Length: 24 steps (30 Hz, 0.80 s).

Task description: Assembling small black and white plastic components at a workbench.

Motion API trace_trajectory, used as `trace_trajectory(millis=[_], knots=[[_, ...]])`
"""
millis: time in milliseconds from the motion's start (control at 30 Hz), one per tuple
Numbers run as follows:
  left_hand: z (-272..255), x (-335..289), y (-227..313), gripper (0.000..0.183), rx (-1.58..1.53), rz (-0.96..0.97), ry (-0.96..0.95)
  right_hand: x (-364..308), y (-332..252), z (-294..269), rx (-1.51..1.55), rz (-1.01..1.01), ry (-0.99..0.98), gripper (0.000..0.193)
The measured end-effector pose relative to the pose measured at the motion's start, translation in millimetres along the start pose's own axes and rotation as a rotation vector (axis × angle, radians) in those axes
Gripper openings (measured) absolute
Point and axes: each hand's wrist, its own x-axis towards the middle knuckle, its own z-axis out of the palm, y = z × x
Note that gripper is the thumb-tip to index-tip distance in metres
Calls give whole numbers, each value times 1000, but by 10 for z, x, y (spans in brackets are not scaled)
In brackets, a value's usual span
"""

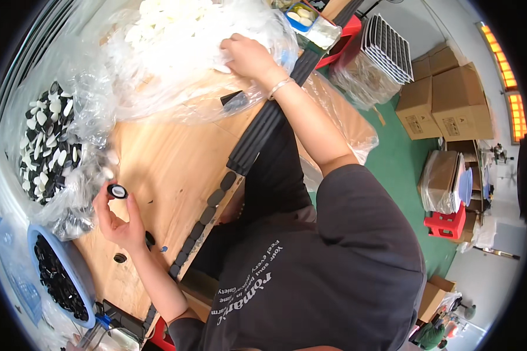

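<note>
Between the thumb and fingers of my left hand is a small black oval part with a white centre, held above the wooden table. My right hand reaches over a heap of white pieces on clear plastic sheeting. Its fingers are curled; glare washes out whatever is between them. Two small dark round parts lie near my left wrist, one of them a black ring. Left of that hand, a clear bag holds mixed black and white pieces.
A blue basin of black pieces stands at the lower left. Dark foam-like strips line the table's near edge. At the far end sits a small blue tray with pale pieces. Cardboard boxes and a red stool occupy the green floor.
</note>
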Motion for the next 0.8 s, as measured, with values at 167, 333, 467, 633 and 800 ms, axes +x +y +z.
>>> trace_trajectory(millis=[167,333,467,633,800], knots=[[19,15,58,42,34,35,-21,103,-60,27,-85,13,-124,15],[43,12,64,43,31,9,3,148,-78,59,-143,2,-195,11],[22,8,35,43,70,6,-18,190,-78,35,-140,-26,-156,15],[49,39,77,42,91,-2,10,257,-9,-76,-180,37,-166,15],[-12,64,69,40,89,-25,36,251,197,-54,66,85,-156,14]])
